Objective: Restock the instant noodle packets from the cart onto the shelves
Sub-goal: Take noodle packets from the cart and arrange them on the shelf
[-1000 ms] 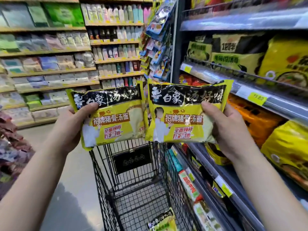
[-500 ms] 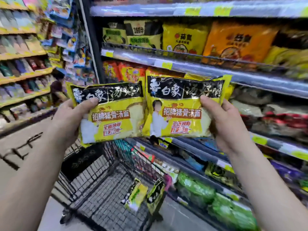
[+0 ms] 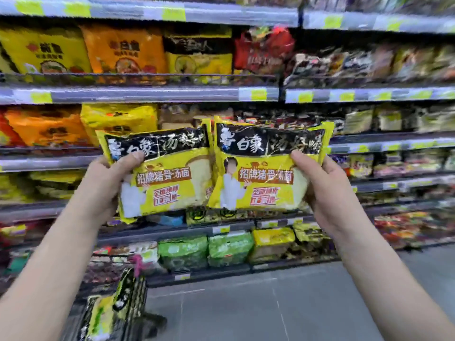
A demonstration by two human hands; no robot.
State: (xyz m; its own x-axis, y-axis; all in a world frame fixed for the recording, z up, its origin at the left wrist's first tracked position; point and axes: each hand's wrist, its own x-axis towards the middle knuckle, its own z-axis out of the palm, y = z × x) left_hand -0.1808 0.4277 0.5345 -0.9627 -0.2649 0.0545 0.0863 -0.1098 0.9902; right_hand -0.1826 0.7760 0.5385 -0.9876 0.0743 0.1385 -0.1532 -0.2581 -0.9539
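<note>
- The shelves (image 3: pixel 147 94) fill the whole far side, tier on tier. They're crammed with yellow, orange, red and green noodle bags behind rails and price strips, all too blurred to pick out a matching slot.
- Two yellow-and-black packets are held up in front of the middle tiers: the left packet (image 3: pixel 162 178) and the right packet (image 3: pixel 263 173). They're side by side and upright, inner edges meeting, neither on a shelf.
- The left hand (image 3: pixel 105 185) clamps the left packet's outer edge, left thumb (image 3: pixel 133 157) across the black band in front, fingers out of sight behind.
- The right hand (image 3: pixel 327 193) mirrors it on the right packet, right thumb (image 3: pixel 299 156) pressed on the front.
- Handling call: these look light, with slick, crinkly film over a brittle noodle block that's easily crushed. Best taken by the side, over the block's edge, and gently. Squeeze hard and the noodles likely crack; pinch only the seal and the packet may swing.
- Low at near left sit spare packets (image 3: pixel 115 306) of the same look, too smeared to say what holds them.
</note>
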